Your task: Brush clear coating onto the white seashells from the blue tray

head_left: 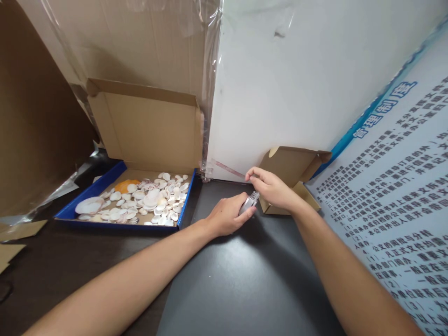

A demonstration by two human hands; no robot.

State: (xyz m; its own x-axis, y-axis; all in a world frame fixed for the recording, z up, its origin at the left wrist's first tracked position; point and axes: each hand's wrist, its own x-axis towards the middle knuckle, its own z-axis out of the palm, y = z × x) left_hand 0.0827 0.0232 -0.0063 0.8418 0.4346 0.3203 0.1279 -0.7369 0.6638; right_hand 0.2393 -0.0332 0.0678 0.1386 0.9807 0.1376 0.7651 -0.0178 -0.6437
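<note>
My left hand [229, 212] is wrapped round a small silvery, see-through bottle [248, 204], tilted up to the right. Its ridged, neck-like end [255, 196] points toward my other hand. Just above that end, my right hand [268, 186] pinches with bent fingers. A thin pinkish, translucent strip [229, 168] runs from its fingertips up to the left, in front of the white board. Both hands are over the dark grey mat [224, 280]. Fingers hide much of the bottle.
To the left, an open blue-sided cardboard box [143, 126] holds many white shells [150, 199] and an orange one [125, 185]. A small open cardboard box [292, 163] stands behind my right hand. A white board [280, 84] and printed panel [402, 196] bound the workspace.
</note>
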